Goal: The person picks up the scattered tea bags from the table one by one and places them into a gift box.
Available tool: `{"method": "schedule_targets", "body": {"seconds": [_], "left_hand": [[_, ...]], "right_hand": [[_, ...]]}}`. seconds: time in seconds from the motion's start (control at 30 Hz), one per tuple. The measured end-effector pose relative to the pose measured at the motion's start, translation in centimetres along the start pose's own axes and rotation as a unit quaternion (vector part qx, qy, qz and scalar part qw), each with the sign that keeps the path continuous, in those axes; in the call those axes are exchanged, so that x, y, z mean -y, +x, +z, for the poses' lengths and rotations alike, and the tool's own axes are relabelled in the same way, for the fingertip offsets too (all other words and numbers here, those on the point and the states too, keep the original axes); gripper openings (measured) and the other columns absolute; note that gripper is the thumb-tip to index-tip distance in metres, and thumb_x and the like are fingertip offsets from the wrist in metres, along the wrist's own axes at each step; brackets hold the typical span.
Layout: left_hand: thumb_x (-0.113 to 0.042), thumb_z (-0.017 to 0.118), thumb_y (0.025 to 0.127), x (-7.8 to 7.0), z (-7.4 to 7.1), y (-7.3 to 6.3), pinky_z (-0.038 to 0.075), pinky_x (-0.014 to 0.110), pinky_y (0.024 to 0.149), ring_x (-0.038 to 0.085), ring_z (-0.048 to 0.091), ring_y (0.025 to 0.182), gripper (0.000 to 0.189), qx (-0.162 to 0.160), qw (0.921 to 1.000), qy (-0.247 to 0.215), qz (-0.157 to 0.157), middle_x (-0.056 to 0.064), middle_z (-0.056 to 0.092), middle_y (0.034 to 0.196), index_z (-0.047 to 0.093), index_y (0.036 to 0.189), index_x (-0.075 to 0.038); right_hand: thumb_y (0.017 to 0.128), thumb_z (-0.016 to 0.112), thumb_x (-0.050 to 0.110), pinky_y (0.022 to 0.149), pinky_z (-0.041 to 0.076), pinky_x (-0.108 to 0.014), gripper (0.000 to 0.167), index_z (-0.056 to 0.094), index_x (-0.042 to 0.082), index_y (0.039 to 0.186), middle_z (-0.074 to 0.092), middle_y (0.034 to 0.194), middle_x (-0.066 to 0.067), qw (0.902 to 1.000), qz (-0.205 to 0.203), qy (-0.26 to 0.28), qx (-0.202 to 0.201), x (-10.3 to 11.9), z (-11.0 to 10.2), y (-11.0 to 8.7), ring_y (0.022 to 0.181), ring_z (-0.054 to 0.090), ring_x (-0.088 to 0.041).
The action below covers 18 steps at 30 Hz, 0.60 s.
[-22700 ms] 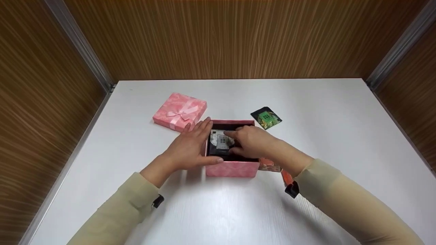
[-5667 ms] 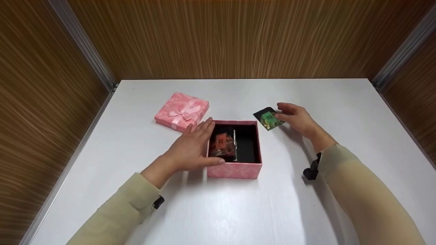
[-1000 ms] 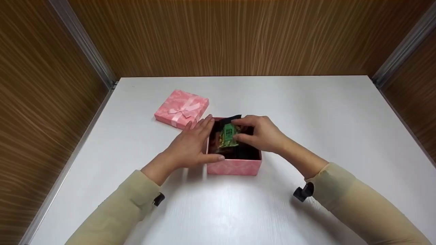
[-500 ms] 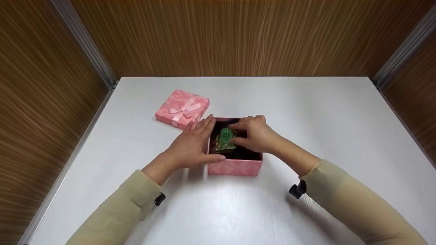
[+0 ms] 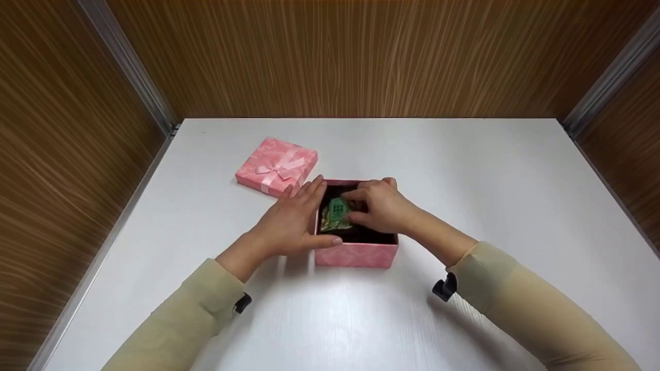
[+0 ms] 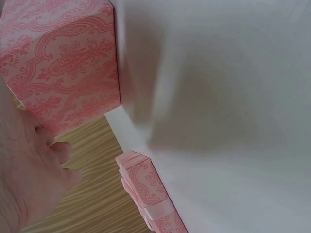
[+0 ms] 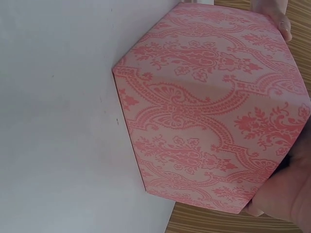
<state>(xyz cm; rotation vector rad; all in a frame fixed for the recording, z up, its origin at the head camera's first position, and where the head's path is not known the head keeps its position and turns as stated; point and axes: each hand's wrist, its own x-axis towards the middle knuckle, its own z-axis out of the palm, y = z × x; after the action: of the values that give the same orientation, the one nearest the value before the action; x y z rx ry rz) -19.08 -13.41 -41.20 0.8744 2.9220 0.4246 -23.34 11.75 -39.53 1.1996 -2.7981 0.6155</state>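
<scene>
A pink patterned gift box (image 5: 357, 255) stands lidless on the table, its dark inside partly hidden by the hands. My left hand (image 5: 285, 225) rests along the box's left rim with fingers extended and the thumb over the front edge. Inside the box lies a small flat sachet (image 5: 337, 210) with a green label, like a tea bag envelope. Over the box's right side my right hand (image 5: 384, 207) reaches in, thumb and forefinger pinching the sachet at its right edge. In the right wrist view the box wall (image 7: 194, 111) covers the fingertips.
The pink lid (image 5: 277, 166) with a ribbon bow lies behind the left hand, near the box's back left corner. The white table (image 5: 490, 170) meets a wood-grain panel (image 5: 361, 56) at the back.
Grey-labelled, then orange-labelled sachets showed in the box earlier, with others beside it. The green sachet went from the table into the box and just now sank lower. My left hand stayed.
</scene>
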Motion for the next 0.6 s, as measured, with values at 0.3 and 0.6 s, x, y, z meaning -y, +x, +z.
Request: {"method": "schedule_targets", "body": {"seconds": [0.3, 0.6], "left_hand": [[-0.092, 0.043, 0.089, 0.2, -0.2, 0.4, 0.005, 0.052, 0.131, 0.029, 0.013, 0.163, 0.124, 0.006, 0.9999, 0.009, 0.001, 0.009, 0.004, 0.178, 0.005, 0.17, -0.006], [-0.094, 0.042, 0.087, 0.4, -0.4, 0.0, 0.004, 0.051, 0.131, 0.023, 0.005, 0.164, 0.127, 0.012, 0.9998, 0.01, -0.011, 0.008, 0.0, 0.178, 0.003, 0.17, -0.007]], "right_hand": [[0.094, 0.081, 0.038, 0.088, 0.039, -0.058, 0.05, 0.075, 0.008, 0.133, 0.078, 0.107, -0.01, 0.9999, 0.004, -0.009, -0.005, -0.1, 0.1, 0.0, 0.103, 0.073, -0.028], [0.099, 0.078, 0.031, 0.09, 0.051, -0.053, 0.049, 0.071, 0.002, 0.138, 0.078, 0.094, -0.008, 0.9885, -0.001, 0.055, -0.141, -2.1, -1.6, -1.7, 0.088, 0.07, -0.029]]}}
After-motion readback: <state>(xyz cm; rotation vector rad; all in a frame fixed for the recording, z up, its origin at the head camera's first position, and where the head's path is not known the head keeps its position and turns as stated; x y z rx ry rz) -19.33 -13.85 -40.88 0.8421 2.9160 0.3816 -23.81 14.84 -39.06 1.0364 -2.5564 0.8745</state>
